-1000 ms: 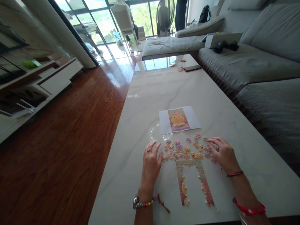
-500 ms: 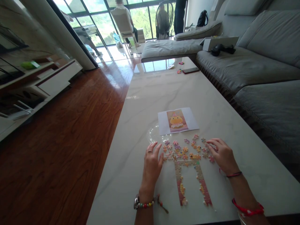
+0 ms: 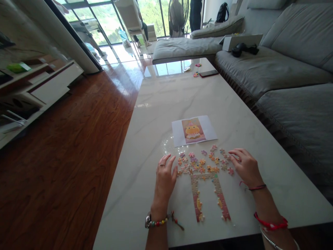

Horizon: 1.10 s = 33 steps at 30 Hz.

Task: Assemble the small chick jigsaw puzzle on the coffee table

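On the white marbled table, my left hand [image 3: 165, 180] rests with fingers apart, just left of a pile of loose jigsaw pieces [image 3: 201, 162]. My right hand [image 3: 246, 168] hovers at the pile's right side, thumb and fingers spread, the tips close to the pieces there. I see no piece clearly held in it. Between my forearms lies a partly joined jigsaw frame [image 3: 195, 194], with a top row and two sides around bare table. Behind the pile, a creased paper sheet [image 3: 177, 133] carries a printed picture of a yellow character.
A dark phone [image 3: 208, 73] and small colourful items [image 3: 196, 74] lie at the table's far end. A grey sofa [image 3: 293, 62] runs along the right. Wooden floor [image 3: 85, 139] borders the left. People, a chair [image 3: 130, 17] and a fan [image 3: 178, 15] are by the windows.
The view has shifted slightly, so everything sits a little higher and further left. My right fingers have spread slightly away from the pieces. My left hand keeps its pose.
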Available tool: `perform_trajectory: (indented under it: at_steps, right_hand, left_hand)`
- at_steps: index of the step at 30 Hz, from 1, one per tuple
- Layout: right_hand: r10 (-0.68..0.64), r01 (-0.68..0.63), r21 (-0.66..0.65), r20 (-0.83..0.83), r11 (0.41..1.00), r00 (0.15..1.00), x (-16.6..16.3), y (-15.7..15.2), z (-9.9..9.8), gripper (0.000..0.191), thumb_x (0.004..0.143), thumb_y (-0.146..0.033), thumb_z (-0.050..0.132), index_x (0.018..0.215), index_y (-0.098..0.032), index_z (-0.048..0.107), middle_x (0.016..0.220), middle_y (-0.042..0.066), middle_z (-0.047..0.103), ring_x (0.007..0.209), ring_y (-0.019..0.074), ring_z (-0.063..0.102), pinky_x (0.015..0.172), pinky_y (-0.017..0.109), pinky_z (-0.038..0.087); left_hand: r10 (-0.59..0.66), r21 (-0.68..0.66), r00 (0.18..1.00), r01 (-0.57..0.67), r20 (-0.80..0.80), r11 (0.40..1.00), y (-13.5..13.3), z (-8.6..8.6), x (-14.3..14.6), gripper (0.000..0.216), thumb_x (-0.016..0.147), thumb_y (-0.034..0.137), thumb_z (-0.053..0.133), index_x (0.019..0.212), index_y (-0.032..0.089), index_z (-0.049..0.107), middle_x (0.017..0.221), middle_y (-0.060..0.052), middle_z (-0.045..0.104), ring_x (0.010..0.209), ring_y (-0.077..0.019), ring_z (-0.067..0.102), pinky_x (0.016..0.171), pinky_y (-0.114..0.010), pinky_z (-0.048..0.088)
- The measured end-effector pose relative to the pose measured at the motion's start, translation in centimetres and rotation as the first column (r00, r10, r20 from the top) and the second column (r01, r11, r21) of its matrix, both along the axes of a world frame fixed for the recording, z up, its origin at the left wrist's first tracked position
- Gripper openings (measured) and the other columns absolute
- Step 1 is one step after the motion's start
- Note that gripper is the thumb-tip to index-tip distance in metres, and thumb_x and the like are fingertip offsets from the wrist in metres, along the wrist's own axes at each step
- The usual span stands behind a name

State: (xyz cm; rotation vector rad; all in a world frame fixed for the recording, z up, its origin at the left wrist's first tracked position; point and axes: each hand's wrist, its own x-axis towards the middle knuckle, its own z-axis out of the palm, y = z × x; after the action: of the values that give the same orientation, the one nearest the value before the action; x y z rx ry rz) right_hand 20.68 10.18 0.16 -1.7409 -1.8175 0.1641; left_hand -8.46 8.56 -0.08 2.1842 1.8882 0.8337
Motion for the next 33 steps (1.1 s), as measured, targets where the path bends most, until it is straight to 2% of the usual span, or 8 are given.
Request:
perform_trajectory:
  at_steps: [12, 18, 26, 28, 30, 33]
  right_hand:
    - [-0.142, 0.143, 0.050, -0.023, 0.989, 0.990, 1.7, -0.2, 0.6, 0.019, 0.076, -0.024, 0.045, 0.084, -0.017, 0.062, 0.085, 0.008, 0.061, 0.080, 0.0191, 0.056, 0.066, 0.030, 0.044]
    - [-0.151, 0.152, 0.051, -0.031, 0.987, 0.988, 1.7, -0.2, 1.0, 0.019, 0.076, -0.024, 0.045, 0.082, -0.017, 0.062, 0.084, 0.008, 0.062, 0.078, 0.0188, 0.056, 0.065, 0.030, 0.043]
    - [-0.149, 0.149, 0.018, -0.031, 0.989, 0.988, 2.1, -0.2, 1.3, 0.019, 0.076, -0.026, 0.046, 0.080, -0.017, 0.062, 0.082, 0.008, 0.062, 0.074, 0.0177, 0.056, 0.066, 0.030, 0.044]
    - [-0.121, 0.119, -0.039, -0.044, 0.992, 0.992, 2.1, -0.4, 1.5, 0.018, 0.075, -0.026, 0.047, 0.080, -0.017, 0.062, 0.080, 0.006, 0.062, 0.068, 0.0159, 0.056, 0.066, 0.029, 0.044]
    - [-0.036, 0.023, -0.163, -0.075, 0.986, 0.997, 2.0, -0.7, 1.7, 0.017, 0.074, -0.028, 0.050, 0.080, -0.018, 0.062, 0.075, 0.004, 0.062, 0.063, 0.0141, 0.056, 0.063, 0.028, 0.044]
    - [0.116, -0.151, -0.365, -0.118, 0.919, 0.986, 1.6, -1.2, 1.7, 0.014, 0.070, -0.028, 0.053, 0.077, -0.019, 0.062, 0.069, 0.001, 0.062, 0.060, 0.0132, 0.056, 0.058, 0.025, 0.044]
  left_hand:
    - [0.077, 0.015, 0.997, -0.077, -0.023, 0.997, 0.1, -0.2, -2.3, 0.031, 0.079, 0.022, 0.046, 0.109, 0.018, 0.053, 0.114, -0.011, 0.051, 0.108, -0.0245, 0.047, 0.094, -0.044, 0.039]
    - [0.057, 0.024, 0.997, -0.056, -0.052, 0.998, 0.3, -0.1, -2.1, 0.030, 0.080, 0.023, 0.045, 0.107, 0.015, 0.054, 0.112, -0.013, 0.052, 0.107, -0.0251, 0.047, 0.093, -0.044, 0.040]
    - [0.049, 0.016, 0.997, -0.048, -0.058, 0.999, 0.3, -0.2, -1.9, 0.031, 0.080, 0.025, 0.045, 0.109, 0.017, 0.053, 0.113, -0.012, 0.051, 0.108, -0.0251, 0.047, 0.093, -0.044, 0.040]
    - [0.045, 0.018, 0.997, -0.044, -0.058, 0.999, 0.4, -0.2, -1.8, 0.031, 0.080, 0.025, 0.045, 0.109, 0.017, 0.053, 0.113, -0.012, 0.051, 0.108, -0.0251, 0.047, 0.093, -0.044, 0.040]
    - [0.041, 0.022, 0.998, -0.039, -0.054, 0.999, 0.4, -0.2, -1.6, 0.030, 0.080, 0.025, 0.045, 0.108, 0.017, 0.053, 0.112, -0.012, 0.051, 0.108, -0.0249, 0.047, 0.093, -0.044, 0.040]
    - [0.034, 0.020, 0.998, -0.033, -0.048, 0.999, 0.4, -0.1, -1.4, 0.031, 0.080, 0.024, 0.045, 0.109, 0.018, 0.053, 0.112, -0.011, 0.051, 0.108, -0.0245, 0.047, 0.093, -0.044, 0.039]
